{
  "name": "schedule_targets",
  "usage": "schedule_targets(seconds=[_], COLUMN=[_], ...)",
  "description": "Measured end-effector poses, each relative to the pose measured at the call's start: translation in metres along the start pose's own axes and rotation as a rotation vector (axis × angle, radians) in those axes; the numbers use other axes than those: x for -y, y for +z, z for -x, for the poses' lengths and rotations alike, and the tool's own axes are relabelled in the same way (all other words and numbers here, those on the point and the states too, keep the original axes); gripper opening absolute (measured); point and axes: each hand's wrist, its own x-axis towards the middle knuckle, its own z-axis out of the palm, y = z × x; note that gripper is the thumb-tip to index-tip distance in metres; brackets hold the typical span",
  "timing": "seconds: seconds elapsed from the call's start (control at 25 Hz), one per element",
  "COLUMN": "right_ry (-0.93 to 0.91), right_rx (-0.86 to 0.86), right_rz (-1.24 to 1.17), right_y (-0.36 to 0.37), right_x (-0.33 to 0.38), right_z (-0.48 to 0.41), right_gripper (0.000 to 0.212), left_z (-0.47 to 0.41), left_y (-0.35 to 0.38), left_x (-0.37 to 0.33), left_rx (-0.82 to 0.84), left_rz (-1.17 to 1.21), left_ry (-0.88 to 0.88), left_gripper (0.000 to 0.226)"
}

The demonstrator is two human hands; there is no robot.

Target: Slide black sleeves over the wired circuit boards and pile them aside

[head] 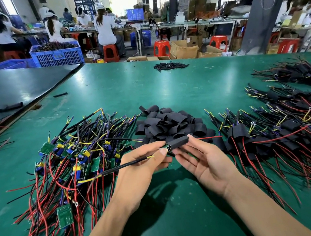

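Note:
Both hands meet over the green table point(147, 91) on one wired circuit board. My left hand point(141, 165) pinches the board's green end and its black cable. My right hand point(201, 157) pinches the black sleeve point(177, 141) that covers most of the board; a red wire sticks out of the sleeve's right end. A heap of bare wired boards point(73, 160) lies to the left. Loose black sleeves point(169, 124) are piled just beyond my hands. Sleeved boards point(283, 136) lie heaped to the right.
A second heap of sleeved boards point(303, 72) lies at the far right. A small pile of thin black tubes point(170, 65) sits near the table's far edge. A dark mat point(8, 87) covers the left corner. Seated people work at benches beyond, among blue crates and red stools.

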Motion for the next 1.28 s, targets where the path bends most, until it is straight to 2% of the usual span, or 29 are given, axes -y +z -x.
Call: schedule_targets(seconds=[0.24, 0.44, 0.6, 0.76, 0.96, 1.28], right_ry=[-0.039, -0.061, -0.058, -0.071, -0.124, -0.125], right_rx=[-0.009, 0.018, 0.048, 0.069, 0.126, 0.172], right_rz=[0.045, 0.166, 0.156, 0.148, 0.129, 0.2], right_y=[-0.004, -0.005, -0.004, -0.002, 0.0, 0.001], right_x=[0.001, 0.0, -0.004, -0.007, -0.008, -0.008], right_z=[-0.001, -0.002, -0.001, -0.002, -0.001, 0.001], right_gripper=[0.016, 0.034, 0.04, 0.035, 0.034, 0.042], left_z=[-0.002, -0.002, -0.003, -0.004, -0.007, -0.006], left_y=[-0.003, -0.003, -0.004, -0.006, -0.008, -0.01], left_x=[0.002, 0.005, 0.004, 0.004, 0.002, 0.0], left_rx=[-0.029, -0.033, -0.089, -0.146, -0.121, -0.055], left_rz=[0.03, -0.117, -0.037, 0.093, 0.302, 0.224], left_ry=[-0.068, -0.051, -0.068, -0.118, -0.171, -0.21], left_gripper=[0.017, 0.016, 0.015, 0.015, 0.033, 0.04])
